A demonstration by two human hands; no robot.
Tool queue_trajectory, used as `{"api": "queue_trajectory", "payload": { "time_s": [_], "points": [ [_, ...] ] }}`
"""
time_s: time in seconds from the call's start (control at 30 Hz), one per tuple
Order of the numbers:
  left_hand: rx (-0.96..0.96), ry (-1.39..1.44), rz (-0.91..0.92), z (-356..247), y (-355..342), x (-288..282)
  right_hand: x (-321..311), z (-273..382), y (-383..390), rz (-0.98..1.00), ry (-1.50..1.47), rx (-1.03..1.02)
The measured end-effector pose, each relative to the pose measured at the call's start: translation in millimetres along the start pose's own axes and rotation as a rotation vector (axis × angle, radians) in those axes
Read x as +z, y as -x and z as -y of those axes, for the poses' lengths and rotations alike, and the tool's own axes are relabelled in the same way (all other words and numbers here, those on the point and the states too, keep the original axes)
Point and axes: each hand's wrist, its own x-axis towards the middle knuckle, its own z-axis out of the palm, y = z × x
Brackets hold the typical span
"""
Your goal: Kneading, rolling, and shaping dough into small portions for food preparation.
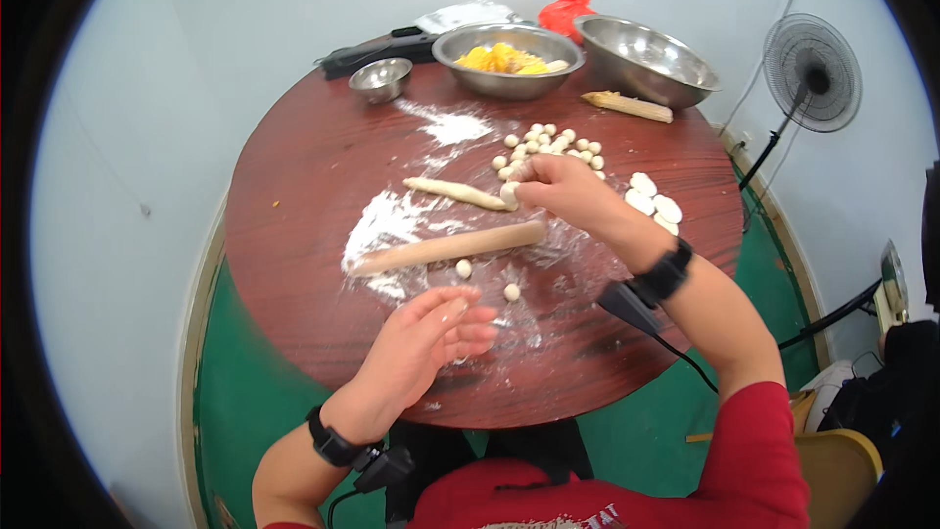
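My right hand [560, 191] is closed in a pinch on a small dough piece [509, 194]. That piece is at the right end of a pale dough rope [455, 191]; whether the two are joined I cannot tell. My left hand [421, 338] hovers over the near part of the table, fingers apart, holding nothing. Between the hands lies a wooden rolling pin [450, 247], its left end in white flour [382, 225]. Two single dough balls [463, 268] rest just in front of it. Beyond my right hand is a cluster of dough balls [539, 142], partly hidden by it.
Flattened dough rounds [641, 202] lie at the right. Toward the back stand a steel bowl [509, 88] of yellow food, a large tilted steel bowl [646, 64], a small steel bowl [380, 80] and a pale husk-like stick [627, 106]. A fan [813, 73] stands beyond the round table [294, 186].
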Motion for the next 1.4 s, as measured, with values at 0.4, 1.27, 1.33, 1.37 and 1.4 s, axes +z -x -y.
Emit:
{"api": "queue_trajectory", "payload": {
  "time_s": [0.4,1.27,1.33,1.37,1.4],
  "points": [
    [0.051,0.032,-0.045,19,5,27,47,42,123,-0.077,0.218,-0.564],
    [-0.042,-0.074,0.005,42,20,64,28,23,182,-0.157,0.332,-0.642],
    [-0.054,-0.065,-0.003,40,19,61,28,27,181,-0.158,0.352,-0.663],
    [-0.066,-0.065,-0.003,39,19,60,28,26,178,-0.144,0.349,-0.666],
    [-0.065,-0.055,-0.012,38,17,60,28,25,175,-0.132,0.353,-0.648]
  ]
}}
